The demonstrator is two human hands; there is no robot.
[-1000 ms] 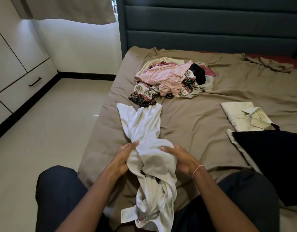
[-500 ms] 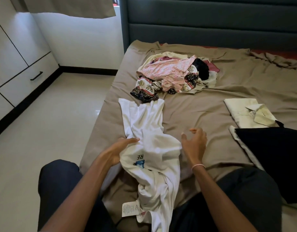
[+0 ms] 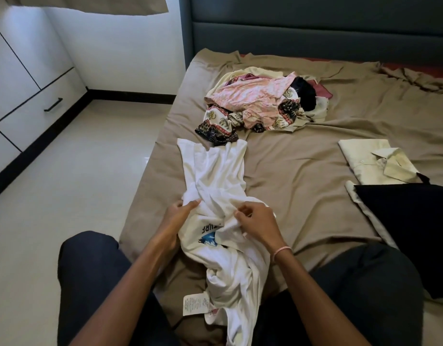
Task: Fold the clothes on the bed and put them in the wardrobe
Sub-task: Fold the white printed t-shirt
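A white T-shirt [image 3: 215, 176] lies bunched up on the bed [image 3: 290, 171], right in front of the person. The left hand [image 3: 180, 213] has its grip closed on the shirt's side. The right hand [image 3: 257, 223] pinches a fold of it. A messy pile of clothes [image 3: 260, 103] sits farther up the bed. A folded cream shirt [image 3: 372, 163] lies on the right.

Daylight from upper left; floor [image 3: 73, 186] glare; wide-angle edge bending; slightly soft.

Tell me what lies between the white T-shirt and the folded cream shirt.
Only bare, wrinkled brown bedsheet lies between the white T-shirt and the folded cream shirt, seen in the head view.
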